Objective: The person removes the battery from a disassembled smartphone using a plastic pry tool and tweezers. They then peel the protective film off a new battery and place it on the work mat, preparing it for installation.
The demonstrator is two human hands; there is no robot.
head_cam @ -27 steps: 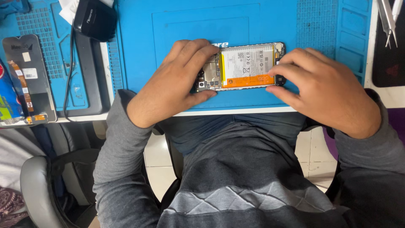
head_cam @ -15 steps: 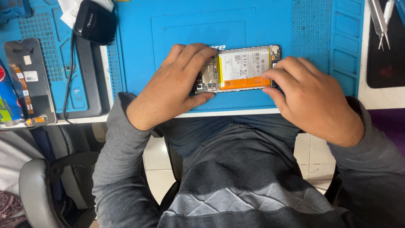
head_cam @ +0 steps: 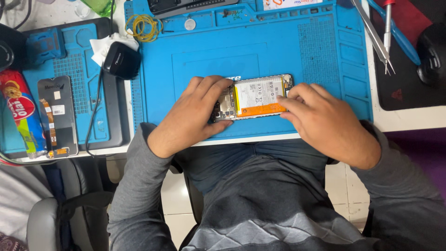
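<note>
An opened phone (head_cam: 255, 97) lies flat on the blue work mat (head_cam: 288, 42), its back removed so the white and orange battery and the circuit board show. My left hand (head_cam: 193, 114) rests over the phone's left end, fingers curled across the board area and thumb along its near edge. My right hand (head_cam: 325, 121) covers the right end, its fingertips pressing on the battery's right part. Both hands hold the phone down against the mat.
A black adapter (head_cam: 121, 59) with its cable and a coil of yellow wire (head_cam: 141, 25) lie at the mat's left. A detached phone screen (head_cam: 58, 116) and a colourful packet (head_cam: 23, 114) sit further left. Tweezers (head_cam: 374, 37) and a screwdriver (head_cam: 388, 32) lie at the right.
The camera view has tilted so the mat and phone sit lower in frame. My right hand's fingers have slid a little further left onto the battery. My left hand stays in place.
</note>
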